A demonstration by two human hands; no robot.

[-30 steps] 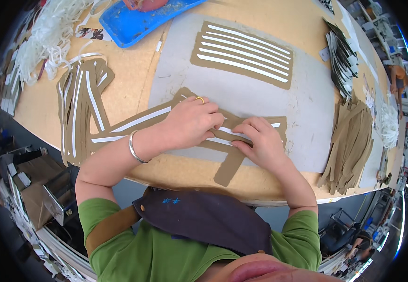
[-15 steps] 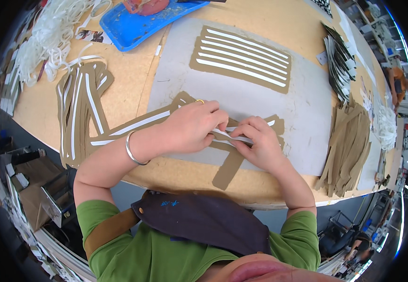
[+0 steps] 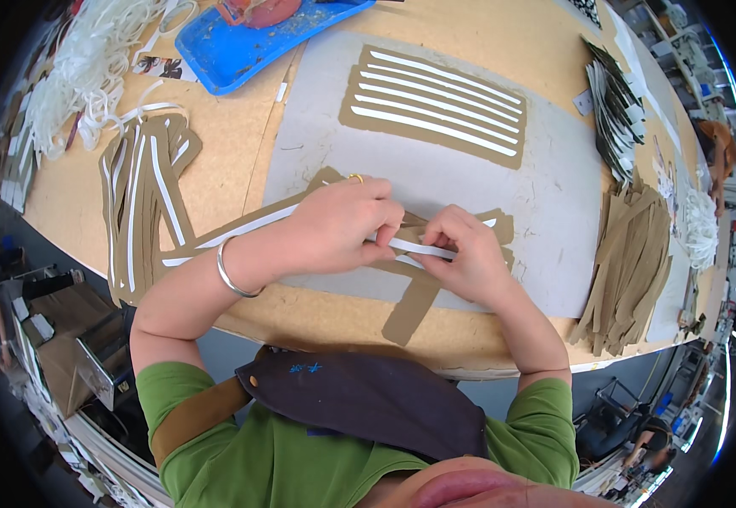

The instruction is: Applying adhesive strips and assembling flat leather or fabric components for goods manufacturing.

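Note:
A narrow white strip stretches between my two hands, above several overlapping brown strips. My left hand, with a ring and a bracelet, pinches its left end. At the other end, my right hand grips the white strip between thumb and fingers. Beneath them a brown strip points toward the table's front edge. Another brown strip with a white line runs under my left forearm. Some of the pieces below my hands are hidden by the fingers.
A grey sheet lies under the work, bearing several brown strips with white lines. At left are a similar brown pile and white tape coils. A blue tray sits behind; brown strips and dark strips lie right.
My hands have moved slightly apart, the left one a little to the left, and more of the white strip now shows between them. Both hands keep their pinch.

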